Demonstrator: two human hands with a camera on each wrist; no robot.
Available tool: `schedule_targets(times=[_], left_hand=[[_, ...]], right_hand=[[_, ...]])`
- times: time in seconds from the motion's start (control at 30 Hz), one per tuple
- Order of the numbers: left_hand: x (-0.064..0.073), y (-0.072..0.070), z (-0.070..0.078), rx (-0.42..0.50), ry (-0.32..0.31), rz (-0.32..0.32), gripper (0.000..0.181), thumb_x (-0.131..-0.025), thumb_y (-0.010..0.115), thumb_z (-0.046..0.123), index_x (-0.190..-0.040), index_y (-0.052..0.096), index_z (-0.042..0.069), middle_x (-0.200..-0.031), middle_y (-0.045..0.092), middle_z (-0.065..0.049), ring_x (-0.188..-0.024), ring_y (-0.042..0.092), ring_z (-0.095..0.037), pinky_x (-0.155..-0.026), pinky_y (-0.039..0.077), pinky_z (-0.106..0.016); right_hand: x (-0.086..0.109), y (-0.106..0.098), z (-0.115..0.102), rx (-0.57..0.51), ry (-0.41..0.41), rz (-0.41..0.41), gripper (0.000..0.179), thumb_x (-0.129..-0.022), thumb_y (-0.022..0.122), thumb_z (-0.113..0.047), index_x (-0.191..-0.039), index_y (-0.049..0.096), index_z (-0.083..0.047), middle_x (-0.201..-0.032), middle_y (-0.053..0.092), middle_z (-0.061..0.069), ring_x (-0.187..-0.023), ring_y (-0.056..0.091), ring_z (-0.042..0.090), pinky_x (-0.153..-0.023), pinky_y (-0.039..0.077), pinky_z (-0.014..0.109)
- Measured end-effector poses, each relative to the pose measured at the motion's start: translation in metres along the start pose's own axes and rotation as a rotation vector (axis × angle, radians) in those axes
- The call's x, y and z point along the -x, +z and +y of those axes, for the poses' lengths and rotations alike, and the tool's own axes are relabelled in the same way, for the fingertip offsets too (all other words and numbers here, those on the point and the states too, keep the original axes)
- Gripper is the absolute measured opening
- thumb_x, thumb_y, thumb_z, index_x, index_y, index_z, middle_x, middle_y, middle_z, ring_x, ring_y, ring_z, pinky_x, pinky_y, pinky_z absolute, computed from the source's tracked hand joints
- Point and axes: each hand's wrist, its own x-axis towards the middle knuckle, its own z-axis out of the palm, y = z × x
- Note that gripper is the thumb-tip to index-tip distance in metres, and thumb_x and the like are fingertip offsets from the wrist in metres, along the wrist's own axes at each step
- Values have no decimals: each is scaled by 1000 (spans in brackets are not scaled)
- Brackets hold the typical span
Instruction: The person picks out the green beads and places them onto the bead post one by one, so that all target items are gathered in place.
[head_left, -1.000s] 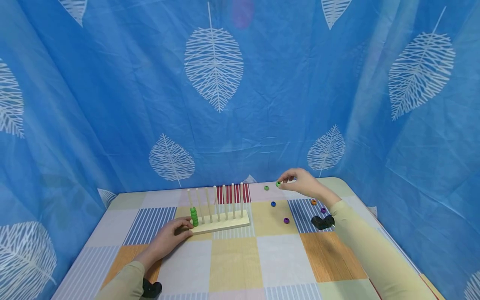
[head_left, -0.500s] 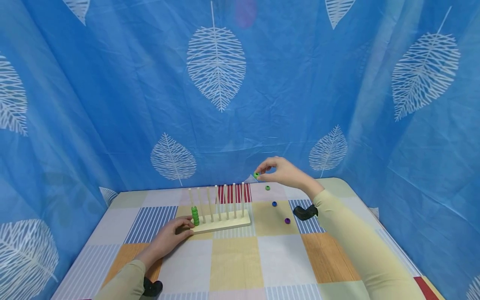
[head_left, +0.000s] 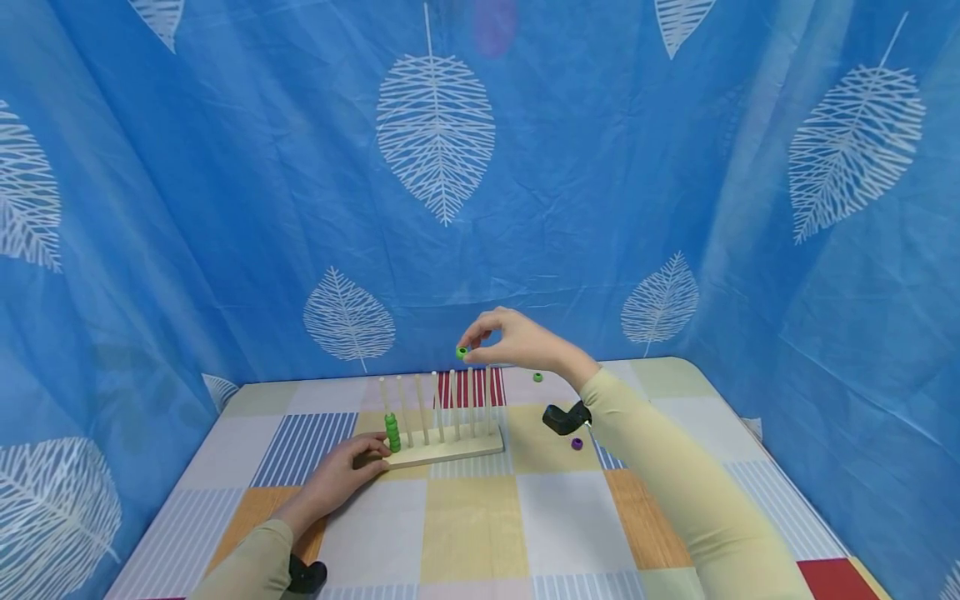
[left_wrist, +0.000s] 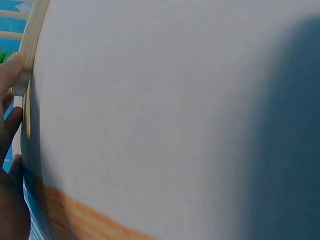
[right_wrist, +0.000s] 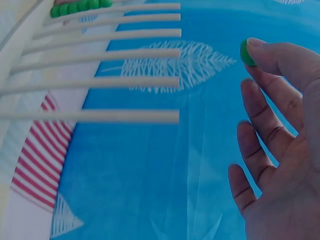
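Note:
A wooden peg rack with a row of upright pegs stands on the table, several green beads stacked on its leftmost peg. My left hand grips the left end of the base, which also shows at the edge of the left wrist view. Above the rack's right half, my right hand pinches a single green bead between thumb and forefinger. In the right wrist view that bead is partly covered by the thumb, and the other fingers are spread. It is apart from the pegs.
On the patchwork tablecloth, a green bead lies right of the rack and a purple bead lies nearer. My right forearm covers part of the table's right side. A blue curtain hangs close behind the table.
My right hand has carried the green bead leftward from the table's right side to above the rack. The forearm now hides the blue, orange and second purple beads. The left hand holds still.

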Motion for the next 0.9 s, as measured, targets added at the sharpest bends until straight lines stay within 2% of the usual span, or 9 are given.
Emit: schedule_targets(times=[0.17,0.33,0.63,0.9], left_hand=[[0,0,0,-3,10,2,9,-95,75,24,-104,72,24,-144,59,-11,-138,48,-39,-115,35,-61],[0,-1,-1,3,24,2,8,-96,75,23,-104,72,24,-144,58,-11,-138,48,-39,-115,35,-61],[-1,-1,-3,9,14,4,9,-95,75,25,-104,72,25,-144,59,-10,-138,48,-38,-114,35,-60],[-2,-1,-4,1,19,8,9,-95,75,26,-104,72,25,-144,59,-10,-137,49,-38,-114,35,-61]], right_hand=[[-15,10,-11,7,-38,-29,14,-96,74,-36,-107,76,-29,-107,68,-7,-107,54,15,-95,48,43],[-28,19,-18,5,-42,-53,15,-95,74,-39,-107,76,-30,-110,68,-6,-107,52,14,-88,51,41],[-48,34,-22,-11,-69,-87,18,-95,73,-36,-111,77,-28,-113,68,-8,-105,58,11,-96,48,38],[-63,46,-23,-26,-76,-111,23,-95,73,-36,-114,76,-24,-117,66,-9,-106,60,9,-92,52,32]])
